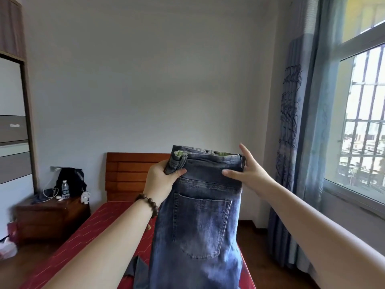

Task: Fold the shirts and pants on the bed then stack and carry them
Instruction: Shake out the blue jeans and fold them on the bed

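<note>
Both forearms reach up from the bottom of the frame, holding a pair of jeans up in the middle, above the bed. Left hand has its fingers curled tight around one waistband corner. Right hand is mostly straight-fingered, just thumb and fingers steadying the other corner, not a real grip. Looks like the pants are being lined up leg on leg, so next I'd guess laying them flat on the bed and folding over.
</note>
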`<action>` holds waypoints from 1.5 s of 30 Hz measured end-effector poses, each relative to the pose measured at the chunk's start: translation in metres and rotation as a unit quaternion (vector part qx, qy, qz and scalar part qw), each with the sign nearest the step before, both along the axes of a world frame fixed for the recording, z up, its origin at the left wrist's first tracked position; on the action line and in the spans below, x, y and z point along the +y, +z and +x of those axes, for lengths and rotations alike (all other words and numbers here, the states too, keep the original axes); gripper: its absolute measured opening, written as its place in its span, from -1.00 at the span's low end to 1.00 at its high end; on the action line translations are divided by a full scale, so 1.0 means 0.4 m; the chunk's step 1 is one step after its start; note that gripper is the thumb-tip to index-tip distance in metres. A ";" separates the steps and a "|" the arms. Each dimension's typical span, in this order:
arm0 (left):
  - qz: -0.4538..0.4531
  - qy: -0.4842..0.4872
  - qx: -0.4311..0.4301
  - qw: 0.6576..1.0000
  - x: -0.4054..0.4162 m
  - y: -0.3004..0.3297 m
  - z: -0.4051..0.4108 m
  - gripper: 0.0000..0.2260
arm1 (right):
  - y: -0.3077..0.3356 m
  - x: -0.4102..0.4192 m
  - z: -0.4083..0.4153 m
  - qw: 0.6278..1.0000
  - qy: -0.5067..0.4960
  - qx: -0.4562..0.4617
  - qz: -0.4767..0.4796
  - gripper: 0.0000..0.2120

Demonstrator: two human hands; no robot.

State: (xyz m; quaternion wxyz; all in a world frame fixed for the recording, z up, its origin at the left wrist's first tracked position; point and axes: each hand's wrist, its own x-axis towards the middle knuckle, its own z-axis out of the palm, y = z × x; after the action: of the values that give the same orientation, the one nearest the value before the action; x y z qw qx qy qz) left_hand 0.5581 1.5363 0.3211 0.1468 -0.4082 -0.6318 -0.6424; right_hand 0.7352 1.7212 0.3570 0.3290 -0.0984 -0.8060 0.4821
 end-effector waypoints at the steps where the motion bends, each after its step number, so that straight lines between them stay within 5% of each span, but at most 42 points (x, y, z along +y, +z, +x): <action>1: -0.004 0.001 0.019 1.000 0.005 0.002 0.007 -0.87 | 0.024 -0.008 -0.008 0.993 -0.052 -0.024 0.101 0.09; 4: -0.036 -0.006 0.072 0.997 0.031 0.001 0.033 -0.86 | 0.080 -0.061 -0.061 0.922 -0.061 -0.065 0.377 0.21; 6: -0.062 -0.003 0.104 0.993 0.045 -0.005 0.045 -0.91 | 0.107 -0.105 -0.103 0.892 0.004 -0.124 0.435 0.15; 9: -0.075 -0.008 0.112 0.991 0.044 -0.018 0.034 -0.78 | 0.122 -0.131 -0.152 0.884 0.025 -0.149 0.442 -0.52; 11: -0.081 0.001 0.095 0.992 0.024 -0.033 0.016 -0.77 | 0.114 -0.138 -0.175 0.886 0.022 -0.135 0.442 -0.73; 16: -0.023 0.051 0.045 0.997 -0.069 -0.173 -0.040 -0.60 | 0.083 -0.164 -0.228 0.895 0.028 -0.103 0.432 -0.68; 24: -0.043 0.109 0.075 0.990 -0.134 -0.436 -0.063 -0.76 | 0.055 -0.200 -0.298 0.883 0.024 -0.138 0.447 -0.67; 31: -0.172 0.022 -0.141 0.975 -0.098 -0.561 -0.059 -0.75 | 0.070 -0.202 -0.291 0.878 -0.006 -0.156 0.453 -0.67; 40: -0.337 0.000 -0.164 0.927 -0.111 -0.599 -0.104 -0.77 | 0.131 -0.096 -0.169 0.871 -0.117 -0.158 0.450 -0.70; 45: -0.203 0.033 -0.127 0.970 -0.195 -0.450 -0.235 -0.81 | 0.097 0.009 -0.053 0.907 -0.239 -0.090 0.335 -0.76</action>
State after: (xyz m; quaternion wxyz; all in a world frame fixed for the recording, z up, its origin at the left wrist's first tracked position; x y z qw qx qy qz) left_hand 0.4639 1.4583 0.1413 0.0010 -0.3236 -0.7756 -0.5420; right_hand 0.7139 1.7247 0.3958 0.3739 -0.2155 -0.8986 0.0794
